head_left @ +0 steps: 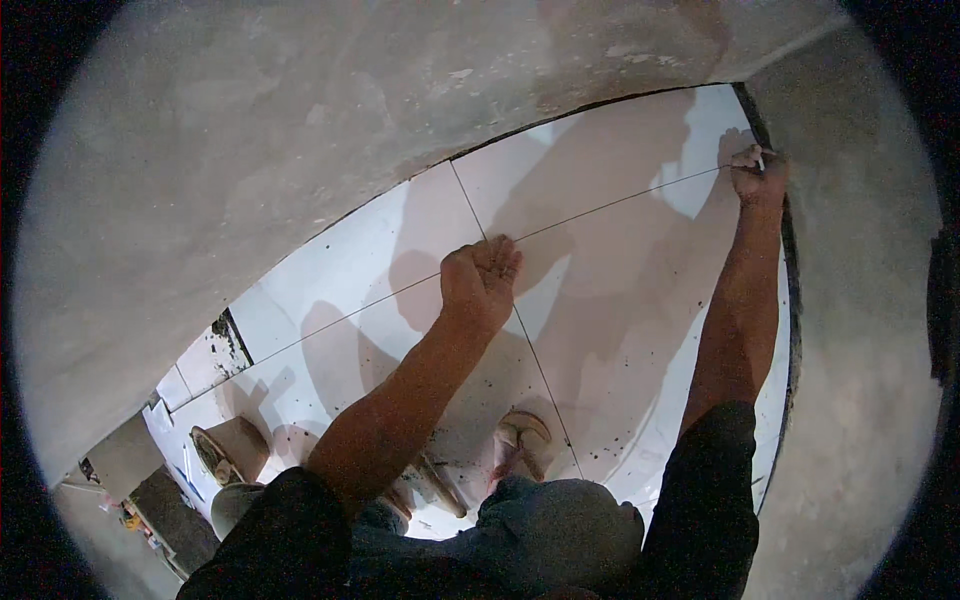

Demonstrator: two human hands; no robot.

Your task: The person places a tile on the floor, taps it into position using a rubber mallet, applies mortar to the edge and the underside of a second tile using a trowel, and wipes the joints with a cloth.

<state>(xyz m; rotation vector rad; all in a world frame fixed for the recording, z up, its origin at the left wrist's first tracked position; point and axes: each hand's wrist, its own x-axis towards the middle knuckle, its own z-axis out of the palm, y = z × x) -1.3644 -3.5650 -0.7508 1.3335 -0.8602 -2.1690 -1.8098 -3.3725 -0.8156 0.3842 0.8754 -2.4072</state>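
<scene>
My left hand (482, 280) rests on the white floor tiles (600, 270), close to where the thin joints cross. Its fingers are curled in, and whatever they might hold is hidden. Out at the far right, my right hand (760, 180) is at the joint near the right wall. A small whitish piece (760, 163) shows between its closed fingers, too small to name. Shadows of my arms and body fall across the tiles.
Grey plastered walls border the tiles, with a dark gap (790, 270) along the right edge. A bucket (228, 452) tilts at the lower left, past a patch of missing tile (228, 340). My sandalled foot (520, 445) stands below, among dark crumbs.
</scene>
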